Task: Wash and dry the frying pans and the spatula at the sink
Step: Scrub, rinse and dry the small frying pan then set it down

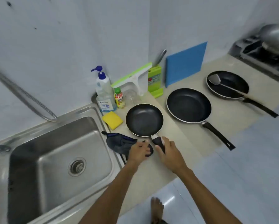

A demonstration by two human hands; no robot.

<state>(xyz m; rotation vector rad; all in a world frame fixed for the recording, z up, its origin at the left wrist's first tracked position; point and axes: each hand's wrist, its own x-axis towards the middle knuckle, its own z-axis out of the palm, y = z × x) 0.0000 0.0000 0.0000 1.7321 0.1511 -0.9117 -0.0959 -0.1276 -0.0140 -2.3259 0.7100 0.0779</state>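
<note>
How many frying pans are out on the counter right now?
3. The small pan sits nearest the sink, its handle under the right hand. The middle pan lies further right. The far pan, nearest the stove, holds the spatula.

right hand (168, 151) grips the small pan (144, 119) by its handle; just left, left hand (139, 151) presses a dark cloth (121, 143).
</note>
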